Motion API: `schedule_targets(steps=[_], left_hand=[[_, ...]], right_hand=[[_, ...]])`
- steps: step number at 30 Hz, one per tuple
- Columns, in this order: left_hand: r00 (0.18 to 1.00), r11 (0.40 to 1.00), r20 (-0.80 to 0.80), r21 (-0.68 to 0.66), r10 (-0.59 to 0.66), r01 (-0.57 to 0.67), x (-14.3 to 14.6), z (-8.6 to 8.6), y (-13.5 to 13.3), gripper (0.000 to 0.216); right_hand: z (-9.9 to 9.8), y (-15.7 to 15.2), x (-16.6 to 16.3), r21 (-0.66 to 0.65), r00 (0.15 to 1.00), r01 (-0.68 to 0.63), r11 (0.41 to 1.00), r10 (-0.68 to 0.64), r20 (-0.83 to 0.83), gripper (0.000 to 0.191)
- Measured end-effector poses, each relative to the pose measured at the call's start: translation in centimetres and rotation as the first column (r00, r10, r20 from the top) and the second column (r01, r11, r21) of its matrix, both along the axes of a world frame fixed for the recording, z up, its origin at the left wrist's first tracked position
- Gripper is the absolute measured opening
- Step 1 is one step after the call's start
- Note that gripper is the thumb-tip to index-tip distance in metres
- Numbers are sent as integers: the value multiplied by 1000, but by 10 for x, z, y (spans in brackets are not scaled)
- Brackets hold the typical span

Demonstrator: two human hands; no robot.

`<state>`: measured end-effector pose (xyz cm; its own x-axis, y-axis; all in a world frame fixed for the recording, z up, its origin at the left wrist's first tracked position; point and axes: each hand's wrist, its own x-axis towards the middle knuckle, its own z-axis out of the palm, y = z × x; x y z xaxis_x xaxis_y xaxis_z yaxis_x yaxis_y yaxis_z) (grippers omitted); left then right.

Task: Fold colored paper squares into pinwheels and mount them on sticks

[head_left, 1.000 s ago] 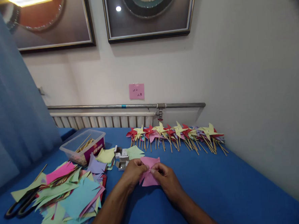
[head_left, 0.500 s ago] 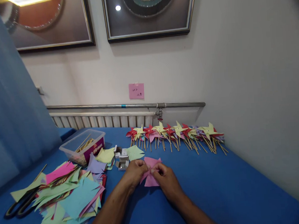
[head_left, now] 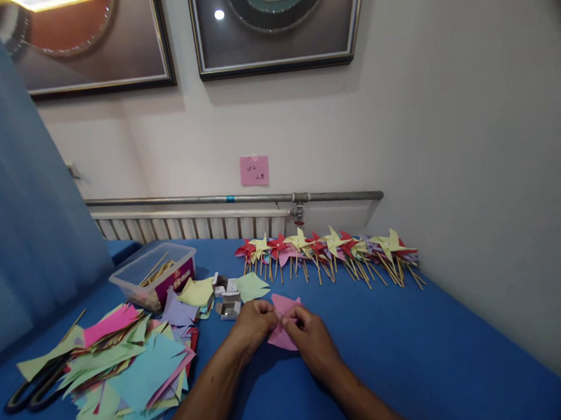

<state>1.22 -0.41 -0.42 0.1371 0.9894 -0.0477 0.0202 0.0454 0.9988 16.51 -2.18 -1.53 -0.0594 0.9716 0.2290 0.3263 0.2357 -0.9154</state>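
Note:
A pink paper square (head_left: 283,336), cut and partly folded, is held just above the blue table (head_left: 413,354) between both my hands. My left hand (head_left: 252,326) pinches its left side with fingers closed. My right hand (head_left: 312,338) pinches the middle and right side, fingers closed too. The folded points meet between my fingertips, and part of the paper is hidden by them.
A heap of cut coloured paper squares (head_left: 128,365) lies at the left, with black scissors (head_left: 32,387) beside it. A clear plastic box of sticks (head_left: 154,278) and small white boxes (head_left: 229,302) sit behind. Finished pinwheels (head_left: 330,251) line the wall.
More of the pink paper's points are gathered toward its centre, so it looks smaller. Both hands stay in nearly the same place.

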Motion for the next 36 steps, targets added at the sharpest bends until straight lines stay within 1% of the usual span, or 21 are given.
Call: schedule_targets(steps=[3,5,6,9,11,13,16,19,22,26,28,32,36], left_hand=[[1000,1000,-20,5,19,-19,-1,-4,3,33],[999,999,-15,3,34,-34,-2,-6,5,35],[999,999,-6,0,44,-44,-3,-6,5,36],[997,998,33,-5,70,-70,-6,-7,7,37],[995,997,55,-8,82,-82,-6,-7,7,38],[994,996,68,-15,89,-88,-6,-6,7,38],[993,995,67,-24,94,-92,-4,-5,6,38],[993,996,90,-35,79,-77,-2,-2,3,39],[988,996,141,-58,69,-62,-2,0,1,41],[979,994,187,-84,79,-65,-3,1,1,39],[978,993,187,-90,87,-71,-3,1,1,37],[983,995,168,-70,78,-68,-1,0,1,36],[987,996,142,-67,74,-65,1,-1,1,36]], right_hand=[[-1,-1,0,-6,999,-21,1000,21,-34,17],[-2,-2,0,-17,994,-42,999,40,-103,15],[-3,-2,0,-32,988,-48,998,43,-146,22],[-3,-1,0,-79,961,-38,996,15,-275,55],[-4,1,1,-111,937,-17,994,-23,-348,65],[-4,4,0,-168,910,-36,985,-37,-413,61],[-4,4,-2,-235,856,-157,959,13,-517,47],[-3,2,-4,-216,813,-220,951,56,-580,48],[0,-2,-5,-187,797,-255,949,97,-596,50],[1,-2,-4,-170,761,-328,929,154,-630,48],[-2,1,-3,-178,774,-316,932,144,-617,48],[-11,8,-1,-195,815,-235,952,83,-574,49],[-12,9,-2,-216,830,-190,958,39,-557,48]])
